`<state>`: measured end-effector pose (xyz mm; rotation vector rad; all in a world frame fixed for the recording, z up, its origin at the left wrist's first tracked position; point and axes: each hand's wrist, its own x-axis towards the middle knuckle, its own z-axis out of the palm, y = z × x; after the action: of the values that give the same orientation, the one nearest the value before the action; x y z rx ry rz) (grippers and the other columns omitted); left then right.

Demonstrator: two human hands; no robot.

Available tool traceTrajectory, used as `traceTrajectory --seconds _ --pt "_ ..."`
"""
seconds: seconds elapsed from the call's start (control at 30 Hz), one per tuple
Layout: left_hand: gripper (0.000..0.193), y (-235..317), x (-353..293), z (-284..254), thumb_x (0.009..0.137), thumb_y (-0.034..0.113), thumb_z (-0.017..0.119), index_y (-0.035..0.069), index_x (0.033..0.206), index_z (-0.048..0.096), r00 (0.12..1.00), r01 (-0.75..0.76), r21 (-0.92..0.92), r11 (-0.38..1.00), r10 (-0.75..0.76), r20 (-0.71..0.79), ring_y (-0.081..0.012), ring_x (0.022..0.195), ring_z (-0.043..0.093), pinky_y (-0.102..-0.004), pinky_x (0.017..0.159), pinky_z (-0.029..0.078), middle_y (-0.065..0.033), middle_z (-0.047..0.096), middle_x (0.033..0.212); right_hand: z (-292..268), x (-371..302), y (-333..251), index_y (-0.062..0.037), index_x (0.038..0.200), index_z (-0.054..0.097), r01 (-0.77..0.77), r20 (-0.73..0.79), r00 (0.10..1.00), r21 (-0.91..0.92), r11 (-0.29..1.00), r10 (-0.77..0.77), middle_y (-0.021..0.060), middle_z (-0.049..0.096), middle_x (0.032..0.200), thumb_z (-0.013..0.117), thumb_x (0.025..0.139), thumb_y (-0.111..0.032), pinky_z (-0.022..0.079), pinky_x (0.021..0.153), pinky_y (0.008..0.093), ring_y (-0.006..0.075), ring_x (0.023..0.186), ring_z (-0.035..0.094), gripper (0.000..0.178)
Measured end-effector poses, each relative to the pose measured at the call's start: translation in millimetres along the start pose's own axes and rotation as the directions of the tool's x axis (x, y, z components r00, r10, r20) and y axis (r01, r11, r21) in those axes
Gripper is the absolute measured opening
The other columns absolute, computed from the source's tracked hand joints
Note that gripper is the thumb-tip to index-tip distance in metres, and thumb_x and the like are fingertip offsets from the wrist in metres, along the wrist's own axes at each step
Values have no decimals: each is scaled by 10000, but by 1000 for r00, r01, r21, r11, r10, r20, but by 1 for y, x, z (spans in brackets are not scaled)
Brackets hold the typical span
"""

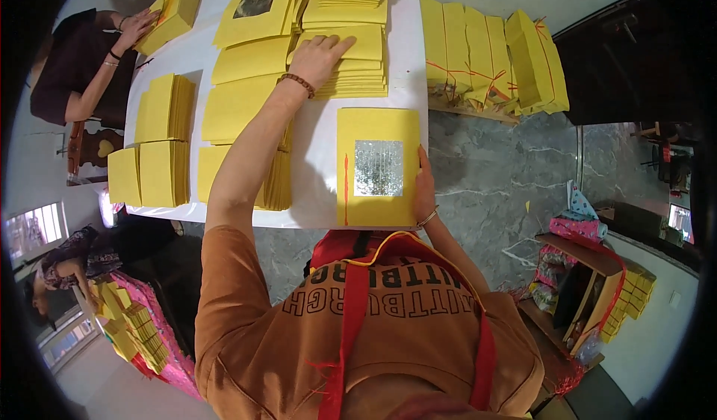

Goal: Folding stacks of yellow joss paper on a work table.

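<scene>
My left hand (322, 60) rests on a stack of folded yellow paper (366, 80) at the far middle of the table, its fingers slightly bent and apart on the top. At the near right corner, a flat yellow paper packet (377, 125) carries a silver foil square (379, 167) and a red line along its left side. My right hand (425, 190) holds this packet by its right edge; some of its fingers are hidden. A beaded bracelet circles my left wrist.
More yellow stacks (246, 113) cover the white table (314, 158). At the left, a co-worker's hand (140, 28) touches a yellow block (175, 20). Red-tied yellow bundles (478, 54) stand beyond the right edge. A wooden shelf (590, 293) is at the lower right.
</scene>
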<state>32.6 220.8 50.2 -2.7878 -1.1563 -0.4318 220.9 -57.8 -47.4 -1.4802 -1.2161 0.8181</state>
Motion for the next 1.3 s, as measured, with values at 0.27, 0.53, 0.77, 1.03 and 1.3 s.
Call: traceTrajectory --seconds 0.27,0.53,0.77,1.03,1.3 --pt "493 -8 -11 1 828 203 404 286 1314 404 983 -84 -134 987 104 150 -269 1192 412 -479 947 308 -113 454 1296 3 -3 9 35 1340 305 -110 -2 994 222 969 113 184 366 1365 387 873 -160 217 1055 343 291 1275 332 513" --pt "476 -6 -5 -4 860 334 377 297 1335 374 944 -158 -205 966 209 255 -307 1238 353 -512 1001 245 -121 394 1353 0 -3 -4 33 1329 323 -45 -31 998 124 991 50 185 389 1345 439 847 -125 252 1038 352 294 1244 373 520" --pt "514 -2 -24 31 885 477 406 304 1359 309 959 -242 91 966 224 174 -293 1289 270 -543 1010 211 -88 275 1418 4 -2 -5 32 1294 364 -74 -28 997 147 986 79 229 426 1290 524 816 -126 325 982 377 334 1177 436 529" --pt "583 -5 -15 23 872 460 441 259 1384 246 936 -327 233 916 281 210 -249 1251 338 -450 979 307 -82 333 1386 4 2 1 15 1312 337 15 -13 1000 -2 1000 -15 193 399 1318 605 807 -146 305 999 367 297 1208 394 594" --pt "624 49 -43 -30 842 341 546 236 1389 264 999 -6 111 994 1 40 -267 1252 349 -432 987 306 -70 311 1413 3 2 4 -8 1311 347 -48 -4 999 36 998 48 202 381 1337 619 806 -221 290 1017 393 343 1226 374 612"
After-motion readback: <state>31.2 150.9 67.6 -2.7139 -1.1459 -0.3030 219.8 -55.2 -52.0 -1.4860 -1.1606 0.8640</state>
